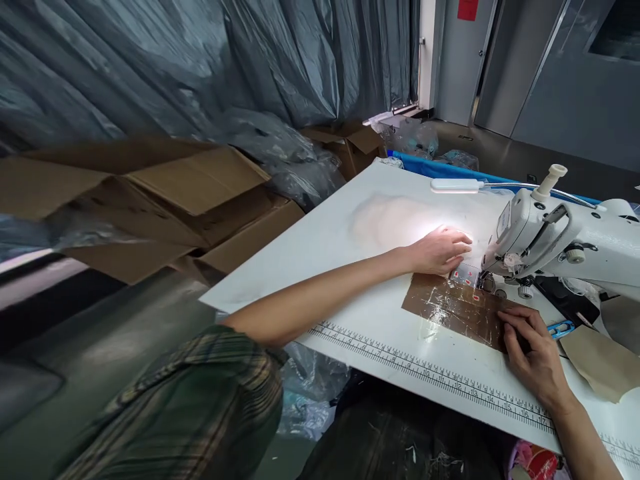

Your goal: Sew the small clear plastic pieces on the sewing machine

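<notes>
A glossy brown sheet (445, 310) lies on the white sewing table, its far edge near the presser foot of the sewing machine (530, 233). A small clear plastic piece with red marks (465, 274) sits by the needle, overlapping the sheet's far side. My left hand (440, 250) rests beside the needle, fingers stretched toward the machine and thumb side near the clear piece. At the sheet's right end lies my right hand (535, 347), fingers apart, fingertips touching the brown surface. Whether the needle is in the material cannot be made out.
A printed ruler (425, 367) runs along the table's front edge. Blue thread snips (561, 329) and a tan paper piece (603, 363) lie right of my right hand. A lamp (456, 186) shines behind the needle. Open cardboard boxes (200, 180) stand left.
</notes>
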`<state>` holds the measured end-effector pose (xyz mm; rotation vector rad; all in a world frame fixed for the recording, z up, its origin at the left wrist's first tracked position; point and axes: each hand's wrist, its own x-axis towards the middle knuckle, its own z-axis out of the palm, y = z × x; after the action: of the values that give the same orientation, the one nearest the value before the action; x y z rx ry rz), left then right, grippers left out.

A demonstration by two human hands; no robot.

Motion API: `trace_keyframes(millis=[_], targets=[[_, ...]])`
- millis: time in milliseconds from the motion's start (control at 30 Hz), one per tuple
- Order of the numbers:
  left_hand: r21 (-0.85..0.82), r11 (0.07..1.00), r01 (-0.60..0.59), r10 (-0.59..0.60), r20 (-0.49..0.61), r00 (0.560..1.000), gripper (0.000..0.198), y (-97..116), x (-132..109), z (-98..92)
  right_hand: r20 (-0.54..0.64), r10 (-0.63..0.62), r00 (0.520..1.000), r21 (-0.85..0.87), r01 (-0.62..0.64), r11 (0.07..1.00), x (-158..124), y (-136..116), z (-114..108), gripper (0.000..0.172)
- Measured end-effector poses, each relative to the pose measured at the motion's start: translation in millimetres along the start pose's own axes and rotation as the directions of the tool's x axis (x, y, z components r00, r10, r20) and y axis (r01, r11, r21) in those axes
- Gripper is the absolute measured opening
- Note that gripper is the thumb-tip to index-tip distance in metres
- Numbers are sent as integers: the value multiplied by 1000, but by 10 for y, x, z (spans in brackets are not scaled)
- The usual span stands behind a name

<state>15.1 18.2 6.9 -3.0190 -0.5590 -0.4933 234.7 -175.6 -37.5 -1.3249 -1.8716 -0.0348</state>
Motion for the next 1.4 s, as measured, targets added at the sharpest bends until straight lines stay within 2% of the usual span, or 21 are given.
trace_keyframes(millis=[100, 200, 433, 667, 867, 967, 1067, 1133, 1200, 1267, 1333, 1400], targets=[[16, 997, 76, -76, 10, 997, 32, -27, -26, -31, -18, -7, 1000, 14, 7, 1000, 17, 0, -18, 21], [33, 993, 116, -117, 52, 992, 36, -17, 64, -10, -18, 20, 1000, 9, -20, 1000, 17, -2, -23, 21], [-24, 999, 48, -47, 60, 997, 36, -19, 244, 138, 37, 49, 998, -11, -49, 999, -18, -14, -22, 24], [-73, 997, 38, -31, 90, 995, 36, -150, 302, 307, 97, 73, 993, -49, -68, 996, -17, -35, -15, 26], [-69, 996, 55, -48, 95, 994, 37, -201, 337, 419, 98, 40, 994, -65, -34, 997, 11, -57, -26, 24], [-51, 998, 32, -25, 127, 992, 37, -204, 380, 408, 109, 54, 993, -71, -46, 996, 8, -50, -30, 25], [-31, 999, 33, -28, 135, 990, 36, -199, 358, 296, 98, 54, 994, -63, -47, 997, -8, -36, -31, 24], [-41, 997, 72, -69, 79, 995, 37, -216, 258, 159, 82, 34, 996, -53, -30, 998, -22, -26, -29, 23], [-73, 990, 118, -121, -30, 992, 37, -261, 79, -13, 74, 2, 997, -52, 2, 999, -37, -12, -19, 22], [-115, 980, 164, -181, -159, 971, 34, -324, -159, -185, 66, -40, 997, -61, 44, 997, -50, 11, -3, 22], [-158, 960, 230, -267, -283, 921, 30, -383, -420, -320, 51, -80, 996, -72, 83, 994, -61, 42, 14, 22], [-207, 925, 320, -378, -396, 837, 26, -413, -658, -388, 59, -120, 991, -79, 124, 989, -66, 74, 22, 22]])
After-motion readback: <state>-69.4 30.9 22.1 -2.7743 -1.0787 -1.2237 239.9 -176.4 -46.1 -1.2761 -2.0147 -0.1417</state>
